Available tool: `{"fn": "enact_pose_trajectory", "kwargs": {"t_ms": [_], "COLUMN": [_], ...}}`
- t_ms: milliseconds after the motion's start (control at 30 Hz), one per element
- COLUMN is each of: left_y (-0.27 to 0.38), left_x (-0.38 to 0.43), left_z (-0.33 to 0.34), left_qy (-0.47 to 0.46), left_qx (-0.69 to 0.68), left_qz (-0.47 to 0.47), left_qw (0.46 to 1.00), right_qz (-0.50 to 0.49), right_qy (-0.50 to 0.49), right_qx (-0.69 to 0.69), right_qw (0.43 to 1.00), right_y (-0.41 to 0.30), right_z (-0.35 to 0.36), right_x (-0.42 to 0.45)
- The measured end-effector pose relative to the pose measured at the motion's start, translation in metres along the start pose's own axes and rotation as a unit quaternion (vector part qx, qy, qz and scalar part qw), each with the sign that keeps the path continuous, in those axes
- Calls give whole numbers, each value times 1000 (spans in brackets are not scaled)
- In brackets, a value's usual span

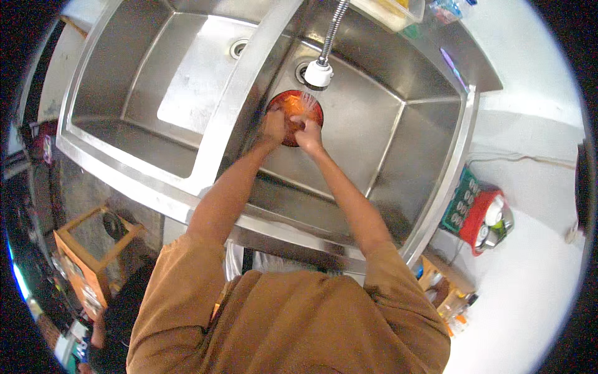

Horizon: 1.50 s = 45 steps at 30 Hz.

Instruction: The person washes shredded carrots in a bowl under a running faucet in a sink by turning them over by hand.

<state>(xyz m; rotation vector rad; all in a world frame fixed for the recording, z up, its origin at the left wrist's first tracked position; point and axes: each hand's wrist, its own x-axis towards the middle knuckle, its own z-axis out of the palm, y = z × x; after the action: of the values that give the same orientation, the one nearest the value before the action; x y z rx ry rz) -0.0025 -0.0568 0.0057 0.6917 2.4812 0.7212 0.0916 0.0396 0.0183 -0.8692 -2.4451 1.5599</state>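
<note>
A round reddish-orange dish (293,104), perhaps a bowl or a plate, is in the right basin of a stainless steel sink. My left hand (274,125) is at the dish's left side, blurred, its grip unclear. On the right part of the dish lies my right hand (308,133), fingers bent; whether it pinches anything cannot be made out. Water runs from the white spray head (319,75) of a coiled metal faucet hose onto the dish. Just beyond the dish is the basin's drain (302,71).
The left basin (187,79) has its own drain (238,48). A plastic container (392,14) stands at the sink's back edge. To the right is a red basket (476,222) with cans. An orange wooden frame (88,266) and part of another person (124,299) are at lower left.
</note>
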Motion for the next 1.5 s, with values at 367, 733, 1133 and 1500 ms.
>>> {"fn": "enact_pose_trajectory", "kwargs": {"t_ms": [367,733,1133,1500], "left_y": [25,2,41,80], "left_x": [-9,20,2,-10], "left_z": [-31,-29,-30,-26], "left_qy": [-12,61,80,-111], "left_qx": [87,-108,45,-177], "left_qz": [21,151,121,157], "left_qw": [996,981,988,965], "right_qz": [-16,-29,282,301], "right_qy": [41,81,-117,-51], "right_qx": [-30,1,389,365], "right_qw": [999,996,869,879], "right_y": [-14,13,31,10], "right_z": [-28,-57,-54,-141], "right_x": [8,-16,-18,-63]}}
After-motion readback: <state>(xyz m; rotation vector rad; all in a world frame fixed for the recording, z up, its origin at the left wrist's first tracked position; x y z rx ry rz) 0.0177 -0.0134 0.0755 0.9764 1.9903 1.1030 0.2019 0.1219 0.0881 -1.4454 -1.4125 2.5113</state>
